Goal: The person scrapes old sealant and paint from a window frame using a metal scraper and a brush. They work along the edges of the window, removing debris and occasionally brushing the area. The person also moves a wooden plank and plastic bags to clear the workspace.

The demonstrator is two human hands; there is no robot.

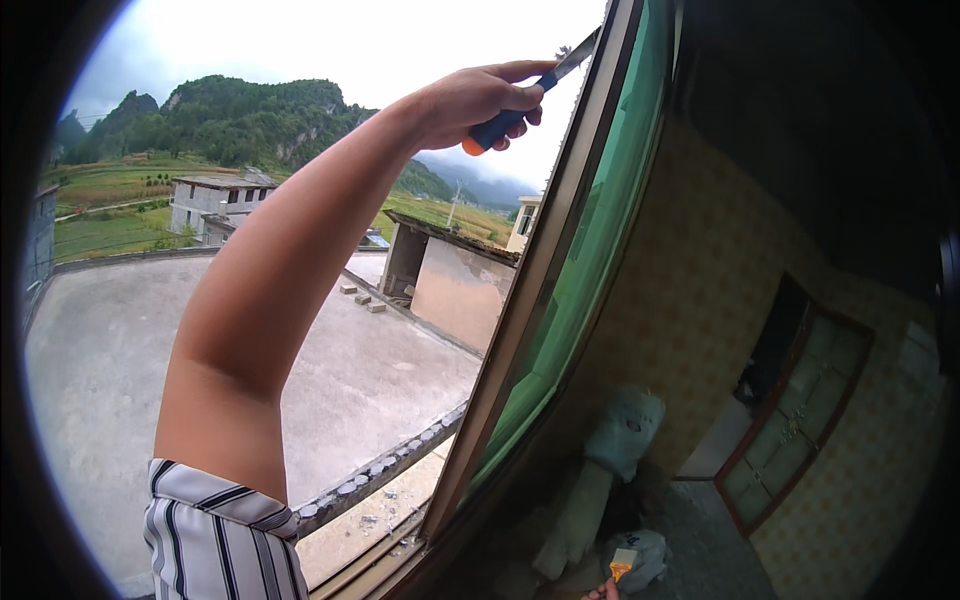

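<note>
My left hand (487, 105) is raised at the upper centre, closed on the dark blue handle of a scraper or putty knife (496, 129) with an orange end. Its metal blade points up and right, and the tip meets the outer edge of a brown metal window frame (551, 247). Whether the tip presses on the frame cannot be told. Low at the bottom edge, my right hand (602, 592) grips a small flat paintbrush (621, 562) with an orange-yellow handle, its pale bristles upward. Only the fingertips of that hand show.
Green-tinted window glass (592, 262) stands right of the frame. Pale debris lies on the sill (367, 536) beside the window track. Outside are a concrete roof (150, 360), a low parapet and buildings. Inside, plastic bags (626, 427) lie low in the dim room, with a red-framed door (795, 412) beyond.
</note>
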